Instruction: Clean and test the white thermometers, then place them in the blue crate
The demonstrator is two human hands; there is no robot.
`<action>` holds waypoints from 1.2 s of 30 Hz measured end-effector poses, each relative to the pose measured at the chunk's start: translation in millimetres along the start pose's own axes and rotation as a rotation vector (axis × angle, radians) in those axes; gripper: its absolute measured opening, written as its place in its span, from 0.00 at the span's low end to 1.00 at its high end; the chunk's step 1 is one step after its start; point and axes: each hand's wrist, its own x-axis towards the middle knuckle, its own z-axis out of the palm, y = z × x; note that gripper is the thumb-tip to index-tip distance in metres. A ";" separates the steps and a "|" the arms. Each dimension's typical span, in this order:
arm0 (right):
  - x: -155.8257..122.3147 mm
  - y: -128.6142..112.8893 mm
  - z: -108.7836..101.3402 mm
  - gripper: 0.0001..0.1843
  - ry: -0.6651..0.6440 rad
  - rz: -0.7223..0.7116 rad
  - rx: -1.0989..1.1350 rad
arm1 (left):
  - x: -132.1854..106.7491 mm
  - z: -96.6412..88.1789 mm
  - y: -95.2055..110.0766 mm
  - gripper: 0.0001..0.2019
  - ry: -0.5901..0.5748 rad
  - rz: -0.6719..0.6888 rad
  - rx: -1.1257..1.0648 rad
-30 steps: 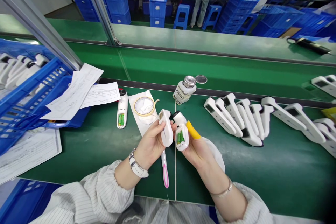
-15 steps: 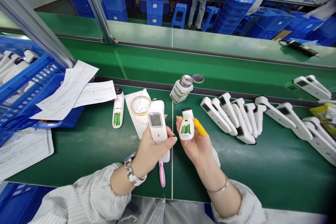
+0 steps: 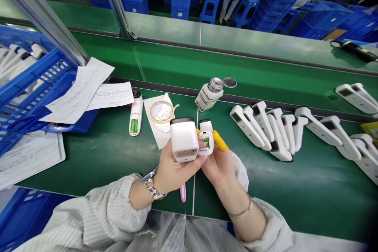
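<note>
My left hand (image 3: 177,169) grips a white handheld thermometer (image 3: 184,138), tilted so its black-capped end points away and its small screen faces me. A smaller white device (image 3: 206,134) with a black tip lies in my right hand (image 3: 220,165); green batteries (image 3: 205,141) show in its uncovered compartment. Fingertips of my left hand reach over the edge of that compartment. Yellow covering (image 3: 220,140) is on a finger of my right hand. Below my left hand, a pink-and-white handle (image 3: 183,193) lies on the green table, its other end hidden.
Another white device with green batteries (image 3: 135,122) lies left of a tape roll (image 3: 152,114) on paper. A pump bottle (image 3: 209,96) stands behind my hands. Several white thermometers (image 3: 248,128) lie right. Papers (image 3: 79,90) overhang a blue crate (image 3: 53,75) at left.
The thermometer in my left hand has tipped, its top end swinging toward me. Both hands have come together, left fingers now at the small device. My view has tilted down slightly.
</note>
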 end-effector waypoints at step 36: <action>11.6 1.4 -19.0 0.16 0.075 0.076 -0.157 | -0.2 -14.0 4.1 0.12 0.094 -0.045 0.188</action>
